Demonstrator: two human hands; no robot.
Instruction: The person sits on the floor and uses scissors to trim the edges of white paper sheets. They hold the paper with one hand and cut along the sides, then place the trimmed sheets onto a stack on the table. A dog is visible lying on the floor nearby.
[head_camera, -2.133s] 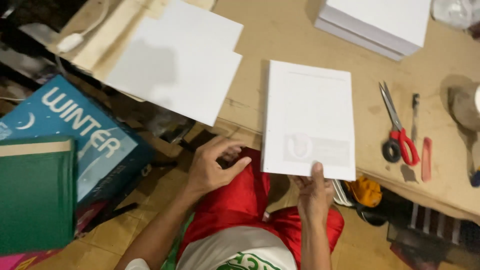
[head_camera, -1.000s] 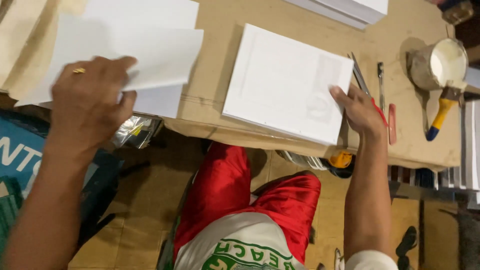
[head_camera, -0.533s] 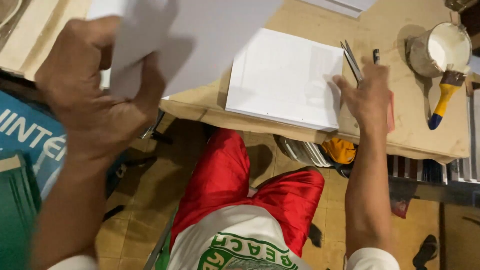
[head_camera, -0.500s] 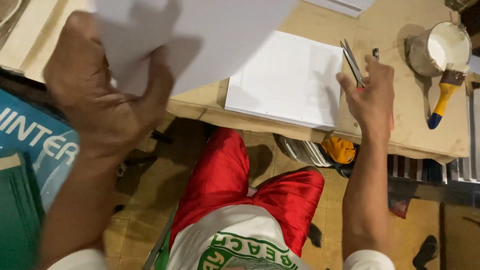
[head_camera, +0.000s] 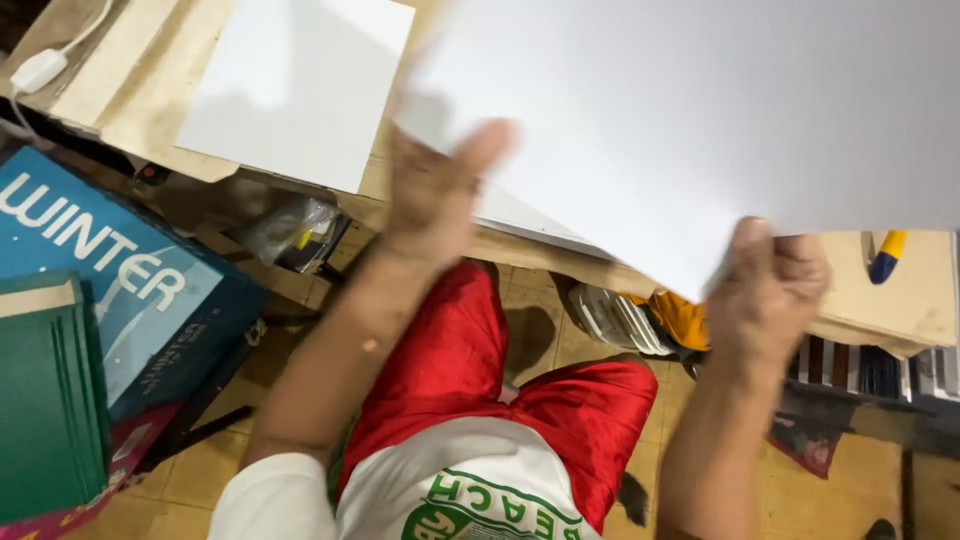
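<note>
A large white sheet of paper fills the upper right of the head view, held up close to the camera above the wooden table. My left hand grips the sheet's left edge, thumb raised over the paper. My right hand pinches the sheet's lower corner. Under the sheet, only the edge of a white paper stack shows on the table; the remainder is hidden.
Another white sheet lies on brown card at the table's left. A blue box and green books sit on the floor at left. A brush handle pokes out at right. Slats and clutter lie under the table.
My left hand has carried the white sheet from the left across to the middle. My right hand left the stack and took the sheet's lower corner; the sheet now covers the stack and tools.
</note>
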